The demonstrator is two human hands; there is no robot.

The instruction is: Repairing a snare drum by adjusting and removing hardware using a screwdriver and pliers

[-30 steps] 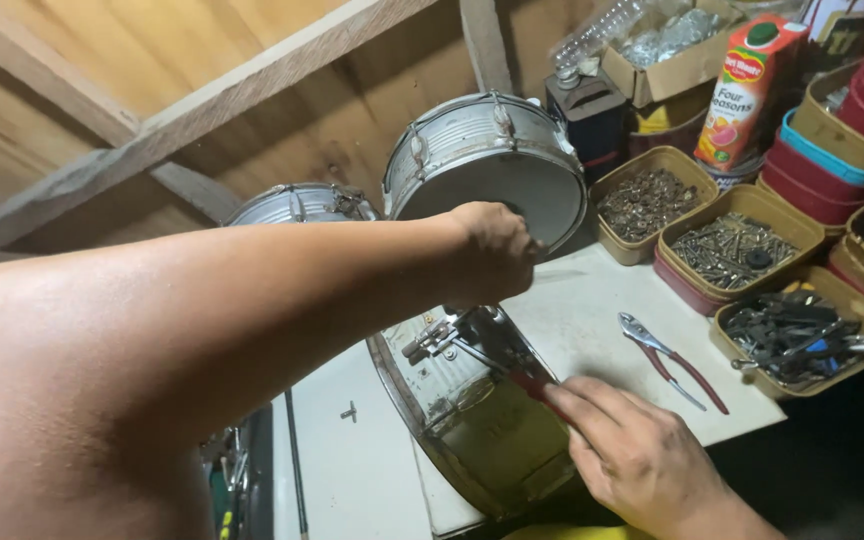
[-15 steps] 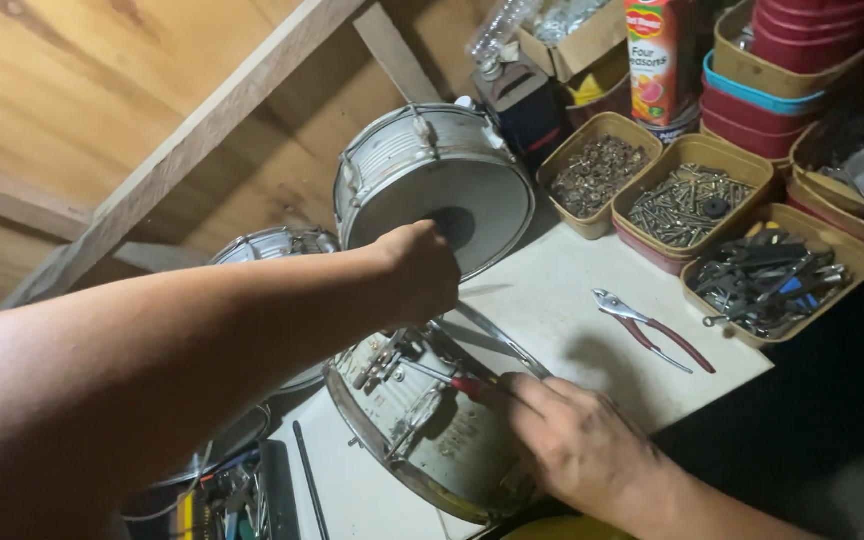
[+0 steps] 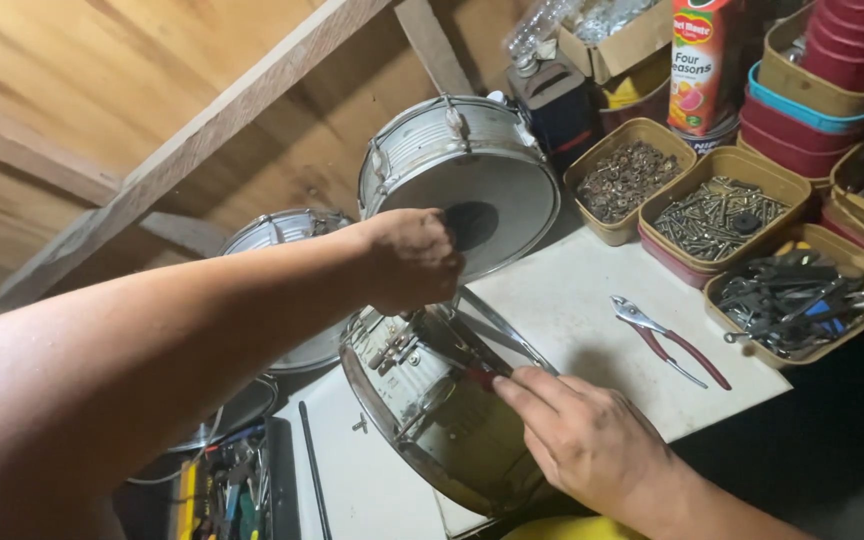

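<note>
A metal snare drum shell lies tilted on its side on a white table. My left hand reaches across from the left and grips the drum's upper rim. My right hand rests on the shell's side, fingers pinched on a small red-handled tool set against the hardware. A second snare drum stands on edge behind it, its head facing me. A third drum sits partly hidden behind my left arm.
Red-handled pliers lie on the table to the right. Tan tubs hold washers, screws and tools. A juice carton and stacked red containers stand at the back. Hand tools lie low left.
The view has shifted slightly. My left hand stays on the drum's upper rim while my right hand has slid a little along the shell with the tool.
</note>
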